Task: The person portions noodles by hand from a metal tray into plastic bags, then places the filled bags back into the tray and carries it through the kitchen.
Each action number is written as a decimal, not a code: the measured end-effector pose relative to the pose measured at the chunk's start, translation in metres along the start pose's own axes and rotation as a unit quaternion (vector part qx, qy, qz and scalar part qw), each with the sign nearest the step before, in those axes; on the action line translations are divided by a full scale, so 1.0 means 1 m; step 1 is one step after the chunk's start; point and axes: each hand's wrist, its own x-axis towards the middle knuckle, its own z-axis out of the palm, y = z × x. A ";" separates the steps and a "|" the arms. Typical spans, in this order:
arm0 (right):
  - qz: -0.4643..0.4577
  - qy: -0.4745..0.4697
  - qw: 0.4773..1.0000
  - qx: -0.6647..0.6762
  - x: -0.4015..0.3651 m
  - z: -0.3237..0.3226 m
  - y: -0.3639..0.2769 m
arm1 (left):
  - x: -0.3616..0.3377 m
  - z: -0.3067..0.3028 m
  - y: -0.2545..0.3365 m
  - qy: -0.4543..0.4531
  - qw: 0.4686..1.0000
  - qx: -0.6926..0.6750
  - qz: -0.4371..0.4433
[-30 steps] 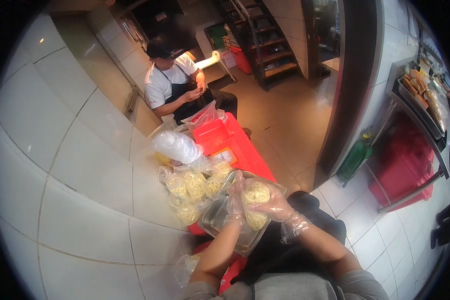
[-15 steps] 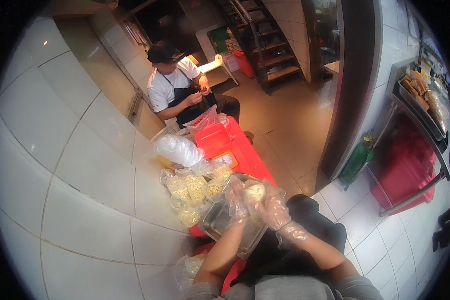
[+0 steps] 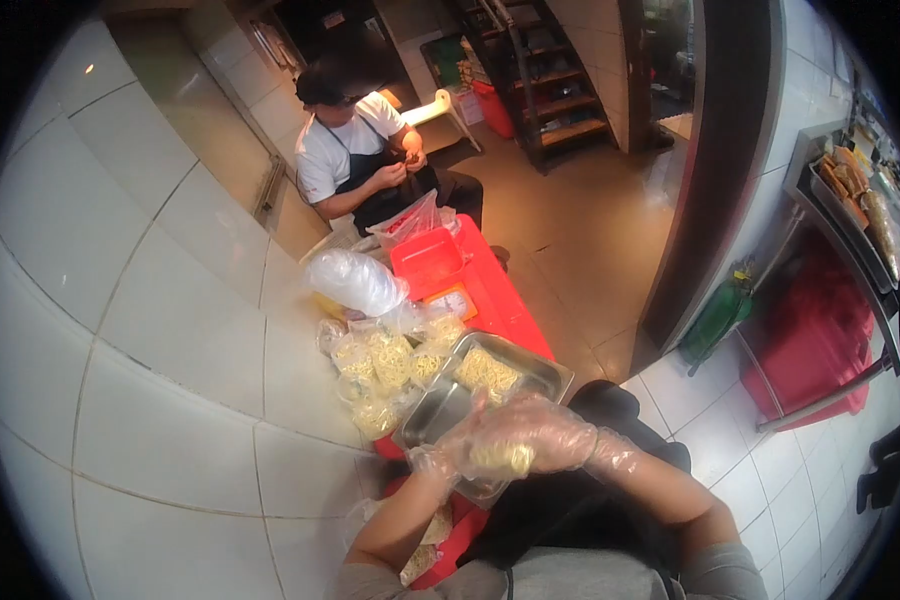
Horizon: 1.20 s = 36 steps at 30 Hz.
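Observation:
Both my hands wear clear plastic gloves and meet over the near end of a metal tray (image 3: 425,418). My right hand (image 3: 542,432) curls over a pale yellow clump of noodles (image 3: 510,460). My left hand (image 3: 458,447) presses against the same clump from the left, its fingers partly hidden by the right hand. More loose noodles (image 3: 488,372) lie in the tray's far end, just beyond my fingers. Left of the tray are several clear bags of noodles (image 3: 388,357).
A red table (image 3: 505,300) carries a red plastic bin (image 3: 428,258), an orange-framed dial scale (image 3: 452,303) and a bundle of clear plastic bags (image 3: 355,280). Across it sits a person in an apron (image 3: 355,165). Tiled wall is close on the left; a pink tub (image 3: 815,345) stands right.
My hands have drawn back toward me and lower with the clump, the right hand now folded over it. Noodles in the tray's far end have come into view.

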 end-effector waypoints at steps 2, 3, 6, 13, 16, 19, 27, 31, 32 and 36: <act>-0.021 -0.053 0.997 -0.056 0.000 0.006 -0.008 | -0.028 0.010 0.004 -0.024 0.997 0.001 -0.070; -0.033 -0.079 0.993 -0.085 0.001 0.011 -0.009 | -0.038 0.017 0.004 -0.037 0.994 0.001 -0.105; 0.025 -0.098 0.981 -0.168 -0.006 0.039 0.010 | -0.053 0.000 -0.010 -0.033 0.884 0.415 0.211; 0.292 -0.042 0.930 -0.221 -0.002 0.012 0.084 | 0.018 -0.171 -0.041 0.246 0.917 0.191 0.249; 0.324 -0.047 0.886 -0.327 -0.004 0.017 0.146 | 0.036 -0.140 -0.032 0.316 0.876 0.131 0.341; 0.454 -0.138 0.848 -0.235 -0.004 0.014 0.165 | 0.052 -0.131 -0.026 0.601 0.646 0.427 0.197; 0.492 -0.206 0.817 -0.221 -0.019 0.014 0.179 | 0.068 -0.093 -0.058 0.540 0.474 0.665 0.202; 0.479 -0.181 0.817 -0.264 -0.024 0.003 0.179 | 0.088 -0.089 -0.059 0.503 0.508 0.676 0.179; 0.478 -0.182 0.819 -0.258 -0.027 0.000 0.182 | 0.091 -0.089 -0.058 0.501 0.526 0.671 0.145; 0.457 -0.160 0.824 -0.295 -0.044 0.003 0.199 | 0.097 -0.068 -0.035 0.477 0.564 0.675 0.010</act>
